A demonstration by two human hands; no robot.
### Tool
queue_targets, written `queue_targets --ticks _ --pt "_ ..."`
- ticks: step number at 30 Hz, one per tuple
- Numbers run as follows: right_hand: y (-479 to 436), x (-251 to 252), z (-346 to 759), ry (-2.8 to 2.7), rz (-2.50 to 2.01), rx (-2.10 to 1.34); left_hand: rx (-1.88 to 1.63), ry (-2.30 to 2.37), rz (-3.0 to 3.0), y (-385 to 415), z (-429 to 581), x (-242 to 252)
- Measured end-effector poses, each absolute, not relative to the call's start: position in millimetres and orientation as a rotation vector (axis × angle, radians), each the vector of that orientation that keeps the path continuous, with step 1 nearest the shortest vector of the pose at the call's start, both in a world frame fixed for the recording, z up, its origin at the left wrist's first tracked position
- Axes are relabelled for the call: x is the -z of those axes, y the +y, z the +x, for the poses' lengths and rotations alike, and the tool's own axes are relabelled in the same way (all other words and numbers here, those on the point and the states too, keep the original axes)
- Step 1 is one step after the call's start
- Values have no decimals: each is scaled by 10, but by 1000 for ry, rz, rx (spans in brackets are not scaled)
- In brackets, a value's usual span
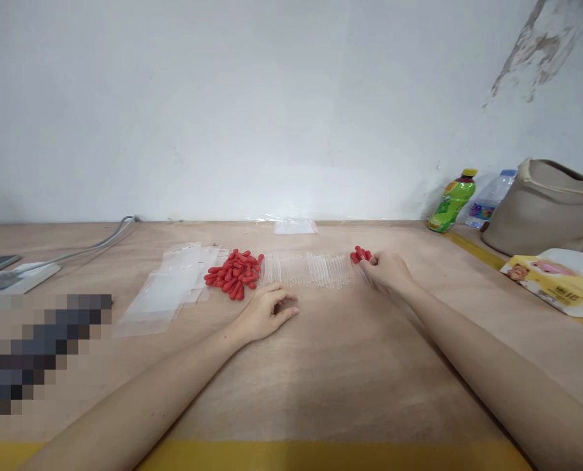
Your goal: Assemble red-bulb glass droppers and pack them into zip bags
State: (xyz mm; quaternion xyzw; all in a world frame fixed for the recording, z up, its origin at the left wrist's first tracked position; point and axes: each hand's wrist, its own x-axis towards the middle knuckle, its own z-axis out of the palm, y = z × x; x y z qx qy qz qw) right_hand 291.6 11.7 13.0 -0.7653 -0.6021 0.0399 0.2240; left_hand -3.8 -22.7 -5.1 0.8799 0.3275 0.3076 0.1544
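My left hand (267, 313) rests on the wooden table, fingers loosely curled and thumb apart, with nothing held. Just behind it lies a pile of red drop-shaped pieces (235, 271). A row of thin clear sticks (311, 269) stretches from that pile toward the right. At the row's right end, my right hand (389, 269) has thumb and fingertips pinched together. Whatever is between them is too small and hidden to make out. A smaller cluster of red drop-shaped pieces (358, 254) lies beside its fingertips, and clear sticks show partly beneath the hand.
Clear plastic bags (161, 291) lie left of the red pile, another bag (295, 226) by the wall. On the right are a green bottle (453, 203), a clear bottle (490, 199), a beige bag (541, 209) and a yellow-white packet (561, 281). A cable (89, 247) runs at left.
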Motion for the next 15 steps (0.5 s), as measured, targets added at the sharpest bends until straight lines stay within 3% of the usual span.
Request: queue_targets --ticks 15 --pt "114 -49 2806 -1737 -2190 59 -847 929 2536 -227 -33 50"
